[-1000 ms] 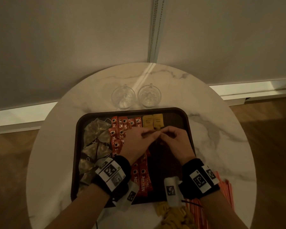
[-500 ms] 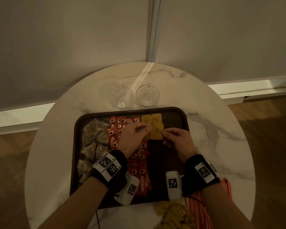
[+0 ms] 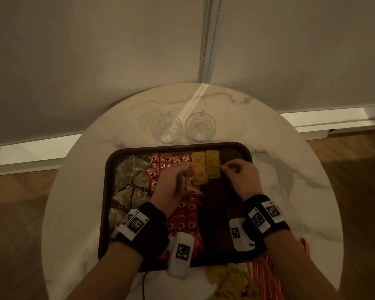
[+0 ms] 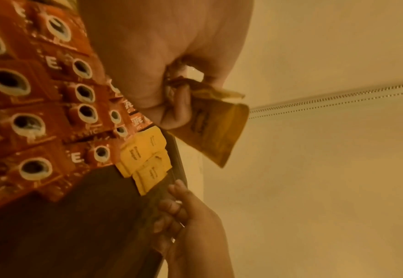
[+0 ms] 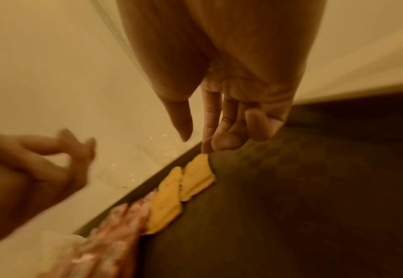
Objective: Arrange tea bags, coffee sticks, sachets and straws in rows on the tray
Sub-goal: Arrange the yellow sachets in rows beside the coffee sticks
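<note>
- Yellow paper sachets (image 3: pixel 206 167) lie overlapped in two short rows at about 12 o'clock on the tray (image 3: pixel 108 169), just right of the red coffee sticks (image 3: pixel 183 215).
- Left hand (image 3: pixel 171 187) is curled around a small bundle of spare sachets (image 4: pixel 215 127), gripped between thumb and fingers; their free ends fan out loosely.
- Right hand (image 3: pixel 239 178) holds nothing. Its fingers are loosely bent, with the fingertips (image 5: pixel 221 143) at the 3 o'clock edge of the placed sachets, touching or just beside them; which cannot be told.
- Handling judgement: the sachets appear light, thin and limp, with slick faces. They would likely slide over one another and over the tray floor under a careless nudge.
- Recommended hold: a light pinch at a short sealed end, one sachet at a time, laid flat and squared by a fingertip along its long edge.
- Risk: a firm squeeze could crease a packet; a brush of the wrist could disturb the neighbouring coffee sticks.
- Tea bags (image 3: pixel 128 180) occupy the 9 o'clock side of the tray; more sachets (image 3: pixel 232 280) and straws (image 3: pixel 266 276) wait off it at 5 o'clock.
</note>
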Demonstrator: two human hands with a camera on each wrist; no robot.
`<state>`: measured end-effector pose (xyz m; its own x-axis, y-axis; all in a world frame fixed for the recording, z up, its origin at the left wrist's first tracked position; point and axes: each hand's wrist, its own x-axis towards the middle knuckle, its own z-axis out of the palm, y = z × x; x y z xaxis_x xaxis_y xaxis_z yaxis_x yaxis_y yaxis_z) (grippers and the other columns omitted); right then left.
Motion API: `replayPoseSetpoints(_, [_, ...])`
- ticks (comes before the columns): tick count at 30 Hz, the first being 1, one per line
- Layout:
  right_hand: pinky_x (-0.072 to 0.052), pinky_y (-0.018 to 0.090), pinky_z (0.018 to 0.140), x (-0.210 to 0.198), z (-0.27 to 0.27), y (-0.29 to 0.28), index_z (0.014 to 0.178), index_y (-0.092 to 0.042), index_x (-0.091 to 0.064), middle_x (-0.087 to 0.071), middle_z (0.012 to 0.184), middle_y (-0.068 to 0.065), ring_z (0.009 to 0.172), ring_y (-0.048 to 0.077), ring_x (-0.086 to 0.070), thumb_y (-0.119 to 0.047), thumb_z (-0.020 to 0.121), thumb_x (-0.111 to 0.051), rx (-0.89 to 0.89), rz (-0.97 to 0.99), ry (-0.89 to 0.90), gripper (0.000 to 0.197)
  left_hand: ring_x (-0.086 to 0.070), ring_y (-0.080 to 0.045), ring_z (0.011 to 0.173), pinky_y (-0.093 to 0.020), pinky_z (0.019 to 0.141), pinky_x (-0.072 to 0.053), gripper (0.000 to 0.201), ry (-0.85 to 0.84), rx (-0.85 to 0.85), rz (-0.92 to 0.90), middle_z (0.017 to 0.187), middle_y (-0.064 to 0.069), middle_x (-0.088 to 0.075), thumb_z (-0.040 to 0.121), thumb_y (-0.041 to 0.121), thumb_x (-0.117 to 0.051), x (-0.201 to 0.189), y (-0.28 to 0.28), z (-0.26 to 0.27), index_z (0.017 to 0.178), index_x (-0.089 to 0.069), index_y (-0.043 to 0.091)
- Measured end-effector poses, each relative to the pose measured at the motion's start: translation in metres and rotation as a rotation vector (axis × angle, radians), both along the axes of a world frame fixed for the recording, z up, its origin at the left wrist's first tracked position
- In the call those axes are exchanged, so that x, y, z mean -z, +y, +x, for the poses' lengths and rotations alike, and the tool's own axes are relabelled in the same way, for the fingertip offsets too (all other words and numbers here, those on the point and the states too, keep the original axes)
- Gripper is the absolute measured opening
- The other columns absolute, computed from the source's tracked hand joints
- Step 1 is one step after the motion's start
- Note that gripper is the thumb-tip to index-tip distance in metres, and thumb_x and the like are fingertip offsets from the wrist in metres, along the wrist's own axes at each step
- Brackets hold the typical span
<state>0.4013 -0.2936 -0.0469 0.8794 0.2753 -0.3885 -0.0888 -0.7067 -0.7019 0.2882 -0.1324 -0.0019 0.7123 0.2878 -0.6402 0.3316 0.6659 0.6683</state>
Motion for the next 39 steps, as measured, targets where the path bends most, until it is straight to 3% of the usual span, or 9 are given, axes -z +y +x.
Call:
replayPoseSetpoints(4, [-0.044,0.022,0.054,-0.039,-0.032,0.002,0.096,-0.008,-0.071,-0.071,0.079,0.01,0.06,0.017,-0.061,-0.04,0.098,-0.05,-0.035,0.3,0.405,0.038,-0.05,-0.009,0.056,-0.024,0.058,-0.048,0.029,-0.025,0.016,0.054,0.08,-0.004,-0.059,0.089,-0.002,-0.037,-0.002,-0.008,0.007,0.104,-0.062,0.001])
replayPoseSetpoints(7, [-0.042,0.025,0.055,-0.051,-0.05,0.0,0.099,-0.003,-0.07,-0.073,0.085,0.013,0.062,0.021,-0.063,-0.035,0.092,-0.058,-0.06,0.484,0.623,0.035,-0.051,-0.011,0.055,-0.026,0.059,-0.045,0.034,-0.038,0.069,0.116,0.081,-0.007,-0.061,0.081,-0.011,-0.036,-0.002,-0.011,0.01,0.101,-0.063,-0.002])
replayPoseSetpoints(11, [-0.047,0.027,0.06,-0.05,-0.056,-0.004,0.103,0.001,-0.069,-0.073,0.09,0.016,0.065,0.02,-0.066,-0.02,0.074,-0.071,0.067,0.632,0.605,0.036,-0.058,-0.014,0.066,-0.026,0.068,-0.051,0.032,-0.08,0.099,0.22,0.082,-0.007,-0.064,0.08,-0.017,-0.044,-0.002,-0.012,0.011,0.097,-0.065,0.0])
replayPoseSetpoints(16, [-0.053,0.026,0.061,-0.046,-0.059,-0.009,0.101,0.001,-0.066,-0.073,0.091,0.017,0.069,0.022,-0.069,-0.003,0.084,-0.066,0.162,0.704,0.589,0.018,-0.066,-0.019,0.092,-0.03,0.073,-0.056,0.023,0.033,0.149,0.126,0.105,-0.008,-0.068,0.092,-0.004,-0.047,0.005,-0.012,0.003,0.101,-0.066,0.006])
replayPoseSetpoints(20, [-0.051,0.026,0.061,-0.044,-0.064,-0.014,0.1,-0.005,-0.068,-0.074,0.092,0.013,0.067,0.021,-0.067,-0.005,0.086,-0.066,0.146,0.683,0.556,0.014,-0.067,-0.018,0.088,-0.023,0.06,-0.054,0.022,0.183,0.096,0.085,0.108,-0.009,-0.069,0.099,0.012,-0.046,0.009,-0.026,-0.008,0.113,-0.062,0.005])
replayPoseSetpoints(26, [-0.054,0.02,0.072,-0.04,-0.059,-0.026,0.092,0.003,-0.071,-0.074,0.096,0.006,0.084,0.013,-0.07,0.009,0.081,-0.065,0.107,0.702,0.269,0.014,-0.061,-0.008,0.066,-0.016,0.057,-0.05,0.033,0.173,0.365,0.346,0.078,0.0,-0.067,0.101,0.033,-0.043,0.007,-0.022,-0.013,0.093,-0.068,0.013])
replayPoseSetpoints(33, [-0.056,0.027,0.083,-0.038,-0.049,-0.027,0.099,-0.001,-0.071,-0.064,0.117,0.009,0.105,0.012,-0.066,0.013,0.084,-0.057,0.063,0.758,0.288,0.025,-0.065,0.004,0.062,-0.01,0.055,-0.048,0.014,0.015,0.466,0.323,0.084,0.005,-0.071,0.09,0.003,-0.061,-0.003,-0.015,-0.001,0.102,-0.068,0.006])
replayPoseSetpoints(37, [-0.056,0.028,0.07,-0.027,-0.049,-0.027,0.111,-0.007,-0.068,-0.073,0.107,0.007,0.089,0.02,-0.069,-0.004,0.094,-0.054,0.227,0.731,0.403,0.023,-0.066,0.002,0.076,-0.013,0.064,-0.051,0.011,0.012,0.493,0.471,0.091,0.007,-0.07,0.086,0.007,-0.067,0.006,-0.012,0.003,0.093,-0.07,0.015])
replayPoseSetpoints(39, [-0.053,0.025,0.065,-0.024,-0.05,-0.026,0.107,-0.009,-0.07,-0.074,0.099,0.007,0.08,0.02,-0.067,-0.008,0.09,-0.062,0.224,0.657,0.426,0.018,-0.064,0.006,0.066,-0.01,0.058,-0.049,0.01,0.007,0.501,0.508,0.086,0.006,-0.069,0.086,0.006,-0.068,0.009,-0.013,0.003,0.095,-0.069,0.011])
